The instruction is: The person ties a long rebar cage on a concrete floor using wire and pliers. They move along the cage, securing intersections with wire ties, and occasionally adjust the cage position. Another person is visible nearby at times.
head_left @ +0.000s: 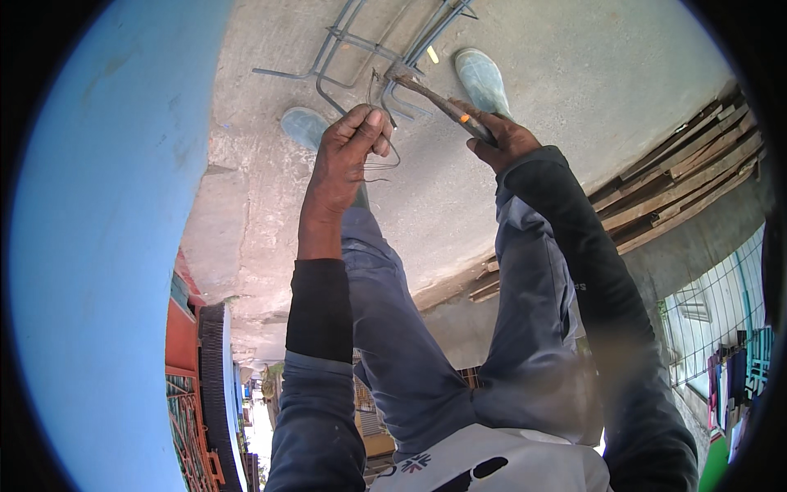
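Clearly thin tie wire (pixel 379 160), light & springy, pinched in left hand (pixel 348 152); right hand (pixel 502 141) clenched round tool handle (pixel 447 108), rebar (pixel 361 49) stiff.

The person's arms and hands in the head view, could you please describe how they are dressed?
Both hands, the left hand and the right hand, are bare, with no gloves. Each forearm wears a snug black knit sleeve that ends near the wrist on the right and partway up the forearm on the left. Over the left upper arm lies a looser dark blue-grey work sleeve.
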`<state>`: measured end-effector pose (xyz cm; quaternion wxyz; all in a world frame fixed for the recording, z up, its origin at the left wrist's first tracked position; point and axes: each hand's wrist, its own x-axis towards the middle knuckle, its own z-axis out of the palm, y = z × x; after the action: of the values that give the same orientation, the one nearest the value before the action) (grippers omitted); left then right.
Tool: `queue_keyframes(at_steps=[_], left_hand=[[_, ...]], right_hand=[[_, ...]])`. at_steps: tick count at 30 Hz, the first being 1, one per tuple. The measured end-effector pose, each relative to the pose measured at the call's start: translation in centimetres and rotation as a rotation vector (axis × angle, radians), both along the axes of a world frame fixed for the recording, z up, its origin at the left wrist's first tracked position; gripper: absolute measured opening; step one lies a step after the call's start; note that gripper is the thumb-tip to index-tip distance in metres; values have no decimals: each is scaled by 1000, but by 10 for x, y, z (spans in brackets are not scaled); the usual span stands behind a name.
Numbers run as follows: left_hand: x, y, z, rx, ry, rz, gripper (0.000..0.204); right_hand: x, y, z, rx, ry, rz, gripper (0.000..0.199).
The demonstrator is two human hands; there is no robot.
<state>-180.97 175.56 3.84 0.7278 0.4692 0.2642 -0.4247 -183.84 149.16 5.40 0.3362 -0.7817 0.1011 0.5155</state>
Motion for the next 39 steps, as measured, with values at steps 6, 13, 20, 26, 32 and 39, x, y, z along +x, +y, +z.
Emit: queue_keyframes(at_steps=[6,13,20,26,32,39], left_hand=[[0,-2,-3,-27,-12,-18,25],[-4,-1,-4,-38,-15,-15,28],[-9,3,0,-66,43,19,27],[-14,6,-3,149,-116,-188,30],[-22,6,-4,601,-511,-474,37],[-4,19,5,492,-420,-494,29]], right_hand=[[12,9,14,-27,10,12,55],[10,19,16,-40,-66,89,55],[-6,30,15,-245,-360,405,54],[-11,28,16,-166,-123,111,50],[5,2,55,835,1078,-1126,55],[-17,-26,46,461,267,-212,57]])
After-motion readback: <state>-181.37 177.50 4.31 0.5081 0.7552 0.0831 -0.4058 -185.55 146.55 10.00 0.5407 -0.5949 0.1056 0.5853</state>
